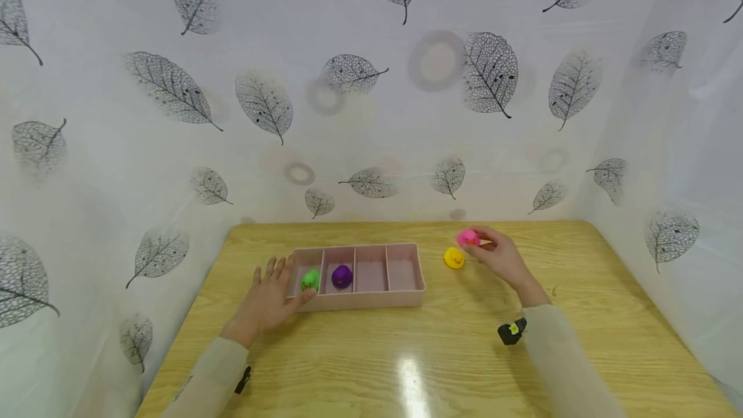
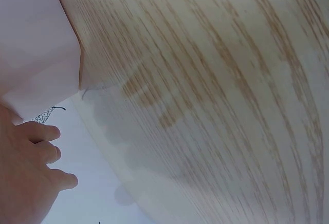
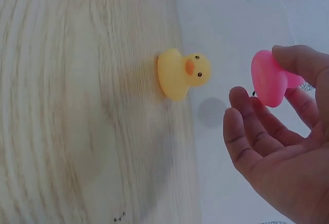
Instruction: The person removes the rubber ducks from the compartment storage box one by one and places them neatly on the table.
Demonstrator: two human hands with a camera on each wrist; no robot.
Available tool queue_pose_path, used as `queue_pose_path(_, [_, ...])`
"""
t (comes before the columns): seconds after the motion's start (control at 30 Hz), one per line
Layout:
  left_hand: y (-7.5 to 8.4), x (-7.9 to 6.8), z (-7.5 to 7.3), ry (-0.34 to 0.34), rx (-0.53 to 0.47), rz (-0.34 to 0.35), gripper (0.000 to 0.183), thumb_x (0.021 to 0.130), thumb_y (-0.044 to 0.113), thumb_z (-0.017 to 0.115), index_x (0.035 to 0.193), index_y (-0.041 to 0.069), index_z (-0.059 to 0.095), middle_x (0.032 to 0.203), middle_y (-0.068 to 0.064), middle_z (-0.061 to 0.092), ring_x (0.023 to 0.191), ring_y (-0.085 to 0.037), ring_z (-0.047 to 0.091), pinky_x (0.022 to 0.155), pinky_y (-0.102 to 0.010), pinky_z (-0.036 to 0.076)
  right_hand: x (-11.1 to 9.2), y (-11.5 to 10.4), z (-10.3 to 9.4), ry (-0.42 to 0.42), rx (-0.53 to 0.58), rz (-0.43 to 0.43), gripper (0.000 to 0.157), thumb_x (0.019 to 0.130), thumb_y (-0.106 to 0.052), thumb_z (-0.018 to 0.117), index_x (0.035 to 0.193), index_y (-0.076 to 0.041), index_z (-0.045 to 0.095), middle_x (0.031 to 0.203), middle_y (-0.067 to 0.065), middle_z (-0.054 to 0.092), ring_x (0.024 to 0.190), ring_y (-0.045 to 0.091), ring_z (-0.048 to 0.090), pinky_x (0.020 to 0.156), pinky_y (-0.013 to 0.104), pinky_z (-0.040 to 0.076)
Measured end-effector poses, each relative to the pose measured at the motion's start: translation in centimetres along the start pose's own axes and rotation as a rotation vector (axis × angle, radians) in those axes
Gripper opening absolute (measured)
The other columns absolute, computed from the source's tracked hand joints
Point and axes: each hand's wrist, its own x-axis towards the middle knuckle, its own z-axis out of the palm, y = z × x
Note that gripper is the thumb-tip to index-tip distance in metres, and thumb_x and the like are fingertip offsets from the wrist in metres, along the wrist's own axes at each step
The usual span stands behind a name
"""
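Note:
A pink divided box (image 1: 371, 300) lies on the table in the head view. Its leftmost compartment holds a green rubber duck (image 1: 310, 278), and the one beside it a purple rubber duck (image 1: 342, 276). My left hand (image 1: 267, 302) rests against the box's left end, fingers spread and thumb over the front rim by the green duck. To the right of the box, my right hand (image 1: 505, 263) pinches a pink rubber duck (image 3: 269, 80) between thumb and fingers, raised off the table. A yellow rubber duck (image 3: 177, 75) sits upright on the table just beside it.
The wooden table (image 1: 360, 360) has its back edge close behind the box. A white curtain (image 1: 371, 128) with dark leaf prints surrounds its back and sides. The two right compartments of the box hold no ducks.

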Motion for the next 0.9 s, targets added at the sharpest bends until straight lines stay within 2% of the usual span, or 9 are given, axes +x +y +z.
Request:
queue_pose_path(0.27, [0.0, 0.0, 0.0, 0.0, -0.003, -0.005, 0.096, 0.103, 0.064, 0.05, 0.168, 0.003, 0.015, 0.164, -0.035, 0.034, 0.156, -0.056, 0.024, 0.125, -0.077, 0.014, -0.1, 1.1, -0.8, 0.03, -0.085, -0.006, 0.053, 0.102, -0.026, 0.072, 0.146, -0.001, 0.058, 0.141, 0.027, 0.062, 0.112, 0.035, 0.068, 0.08, 0.015, 0.057])
queue_pose_path(0.47, [0.0, 0.0, 0.1, 0.004, 0.007, 0.001, 0.096, 0.104, 0.064, 0.05, 0.168, 0.002, 0.016, 0.163, -0.035, 0.036, 0.156, -0.056, 0.025, 0.124, -0.077, 0.015, -0.2, 1.7, -1.0, 0.043, -0.134, -0.009, 0.05, 0.102, -0.024, 0.071, 0.144, 0.001, 0.058, 0.137, 0.028, 0.064, 0.112, 0.038, 0.067, 0.081, 0.013, 0.054])
queue_pose_path(0.6, [-0.1, 0.0, 0.2, 0.008, 0.004, 0.006, 0.096, 0.103, 0.064, 0.051, 0.168, 0.002, 0.016, 0.163, -0.035, 0.037, 0.156, -0.056, 0.026, 0.124, -0.078, 0.016, -0.3, 2.1, -1.0, 0.052, -0.154, 0.006, 0.049, 0.103, -0.024, 0.07, 0.142, 0.001, 0.059, 0.138, 0.031, 0.063, 0.114, 0.04, 0.067, 0.088, 0.02, 0.054])
queue_pose_path(0.8, [-0.2, 0.1, 0.3, 0.015, 0.012, 0.009, 0.096, 0.103, 0.064, 0.051, 0.168, 0.003, 0.016, 0.163, -0.034, 0.038, 0.155, -0.056, 0.027, 0.123, -0.078, 0.017, -0.5, 2.6, -1.0, 0.049, -0.155, 0.048, 0.045, 0.104, -0.022, 0.068, 0.141, 0.0, 0.057, 0.144, 0.033, 0.059, 0.12, 0.046, 0.064, 0.103, 0.052, 0.055])
queue_pose_path(0.83, [-0.2, 0.1, 0.3, 0.016, 0.013, 0.008, 0.096, 0.103, 0.064, 0.051, 0.168, 0.003, 0.016, 0.163, -0.034, 0.038, 0.155, -0.056, 0.027, 0.123, -0.078, 0.017, -0.5, 2.7, -1.0, 0.044, -0.163, 0.053, 0.045, 0.104, -0.021, 0.067, 0.142, 0.0, 0.057, 0.144, 0.033, 0.058, 0.121, 0.046, 0.064, 0.103, 0.053, 0.055])
queue_pose_path(0.9, [-0.2, 0.1, 0.3, 0.012, 0.013, 0.008, 0.096, 0.103, 0.064, 0.05, 0.168, 0.003, 0.016, 0.163, -0.034, 0.038, 0.155, -0.056, 0.027, 0.124, -0.078, 0.017, -0.6, 2.8, -1.0, 0.034, -0.173, 0.062, 0.046, 0.104, -0.021, 0.067, 0.143, 0.0, 0.057, 0.145, 0.032, 0.058, 0.119, 0.044, 0.064, 0.098, 0.046, 0.058])
